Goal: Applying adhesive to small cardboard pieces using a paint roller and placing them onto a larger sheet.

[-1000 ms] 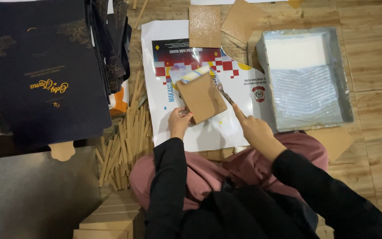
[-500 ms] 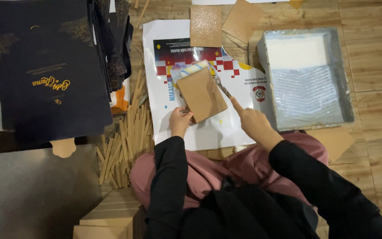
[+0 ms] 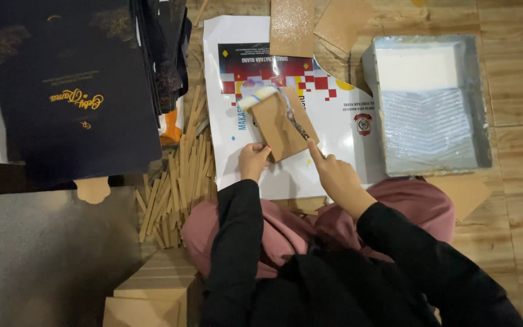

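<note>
A brown cardboard piece (image 3: 279,124) lies tilted on a large printed white sheet (image 3: 334,130) on the floor. My left hand (image 3: 253,159) pins the cardboard's near corner with its fingertips. My right hand (image 3: 334,174) grips the handle of a small paint roller (image 3: 260,95), index finger stretched along the handle. The roller's pale sleeve rests on the far edge of the cardboard.
A grey roller tray (image 3: 482,109) with white glue sits to the right. Dark printed sheets (image 3: 74,91) are stacked at the left. Several thin cardboard strips (image 3: 177,181) lie beside my left knee. More brown cardboard pieces (image 3: 292,27) lie at the sheet's far edge, and stacked boards (image 3: 152,290) near me.
The roller has travelled away from me across the cardboard to its far edge. My left hand stays on the near corner.
</note>
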